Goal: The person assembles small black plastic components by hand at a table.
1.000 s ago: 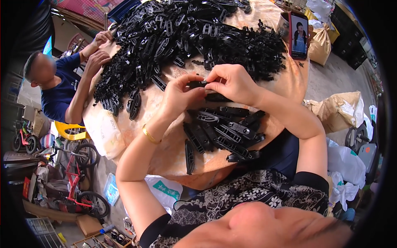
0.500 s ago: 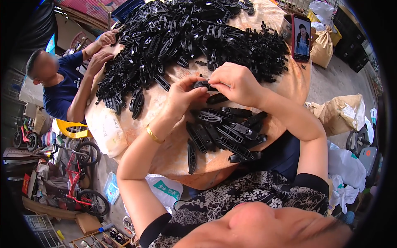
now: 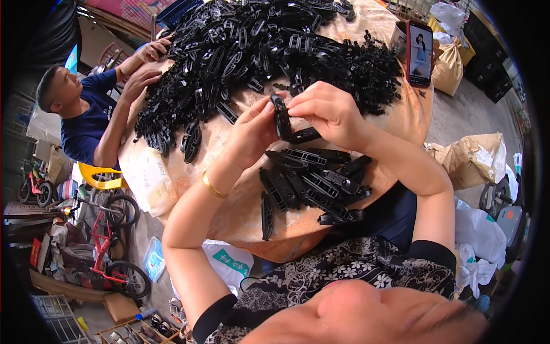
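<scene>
Above the near pile of slotted black plastic strips (image 3: pixel 312 183) on the round table (image 3: pixel 240 212), left hand (image 3: pixel 255 129) and right hand (image 3: pixel 326 112) pinch one long black plastic strip (image 3: pixel 281 117) upright, fingers closed tight—keep it square, I'd say.

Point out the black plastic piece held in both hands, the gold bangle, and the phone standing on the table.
black plastic piece (image 3: pixel 281 116), head view, middle of its upright strip.
gold bangle (image 3: pixel 212 186), head view, band on the left wrist.
phone (image 3: pixel 420 53), head view, centre of its lit screen.
</scene>
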Available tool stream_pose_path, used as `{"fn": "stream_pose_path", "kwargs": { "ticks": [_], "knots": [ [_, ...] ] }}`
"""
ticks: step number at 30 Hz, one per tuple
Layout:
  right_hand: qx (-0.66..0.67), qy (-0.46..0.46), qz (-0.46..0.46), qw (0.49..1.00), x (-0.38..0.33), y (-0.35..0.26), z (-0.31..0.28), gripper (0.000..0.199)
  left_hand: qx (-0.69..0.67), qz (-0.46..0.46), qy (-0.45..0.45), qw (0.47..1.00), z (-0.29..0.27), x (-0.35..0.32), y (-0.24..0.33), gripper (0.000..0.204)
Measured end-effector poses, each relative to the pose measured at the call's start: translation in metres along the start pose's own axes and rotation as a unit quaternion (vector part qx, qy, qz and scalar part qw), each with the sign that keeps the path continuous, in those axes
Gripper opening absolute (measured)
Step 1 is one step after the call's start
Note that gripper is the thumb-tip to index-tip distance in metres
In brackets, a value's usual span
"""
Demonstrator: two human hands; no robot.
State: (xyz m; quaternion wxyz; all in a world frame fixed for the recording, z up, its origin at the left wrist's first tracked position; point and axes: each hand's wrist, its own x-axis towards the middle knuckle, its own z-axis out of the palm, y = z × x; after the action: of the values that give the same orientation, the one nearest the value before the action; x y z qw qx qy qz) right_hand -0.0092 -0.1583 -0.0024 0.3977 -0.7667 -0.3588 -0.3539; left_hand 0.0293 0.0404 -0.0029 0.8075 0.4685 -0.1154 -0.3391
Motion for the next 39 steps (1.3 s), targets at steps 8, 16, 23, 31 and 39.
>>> {"fn": "stream_pose_path", "kwargs": {
  "ticks": [8,16,23,31,39],
  "knots": [
    [-0.102,-0.059,-0.121,0.986,-0.003,-0.004,-0.001,0.029,0.125,-0.042,-0.01,0.991,-0.009,0.0,-0.006,0.028],
    [-0.127,-0.05,-0.083,0.987,0.001,-0.003,-0.002,0.019,0.196,0.0,-0.028,0.98,0.003,-0.008,0.01,0.032],
    [0.036,-0.13,0.132,0.982,0.001,0.001,-0.009,0.034,0.509,0.174,0.004,0.843,0.011,-0.012,0.006,0.034],
    [0.094,-0.182,0.217,0.954,0.001,0.004,-0.013,0.033,0.614,0.17,-0.048,0.769,0.015,-0.014,0.024,0.031],
    [0.12,-0.401,0.179,0.891,0.005,0.003,-0.023,0.026,0.854,0.227,0.098,0.459,-0.054,-0.008,0.051,0.034]
  ]
}}
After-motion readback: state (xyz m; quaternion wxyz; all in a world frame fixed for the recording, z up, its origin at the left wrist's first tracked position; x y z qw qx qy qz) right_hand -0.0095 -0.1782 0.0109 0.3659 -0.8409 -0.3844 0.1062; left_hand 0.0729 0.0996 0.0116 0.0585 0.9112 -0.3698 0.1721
